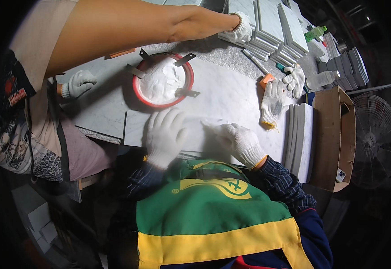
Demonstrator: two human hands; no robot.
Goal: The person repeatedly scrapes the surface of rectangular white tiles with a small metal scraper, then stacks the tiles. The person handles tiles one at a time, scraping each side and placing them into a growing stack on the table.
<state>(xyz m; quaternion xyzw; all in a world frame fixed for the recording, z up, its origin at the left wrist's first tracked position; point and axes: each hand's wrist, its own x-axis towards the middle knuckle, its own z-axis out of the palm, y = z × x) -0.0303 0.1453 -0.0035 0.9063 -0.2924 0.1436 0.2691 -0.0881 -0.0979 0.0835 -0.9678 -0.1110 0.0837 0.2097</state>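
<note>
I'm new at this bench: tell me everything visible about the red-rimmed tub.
The round, red-rimmed tub stands upright on a pale slab surface, beyond the left hand. Thick white paste lies inside, heaped unevenly. Four flat, metallic-looking strips, some with holes, lie across its rim. Whether the hand touches it is unclear.

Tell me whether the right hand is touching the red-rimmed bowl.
Apart: the head view shows a strip of pale slab between the gloved right hand and the red-rimmed bowl.
</note>
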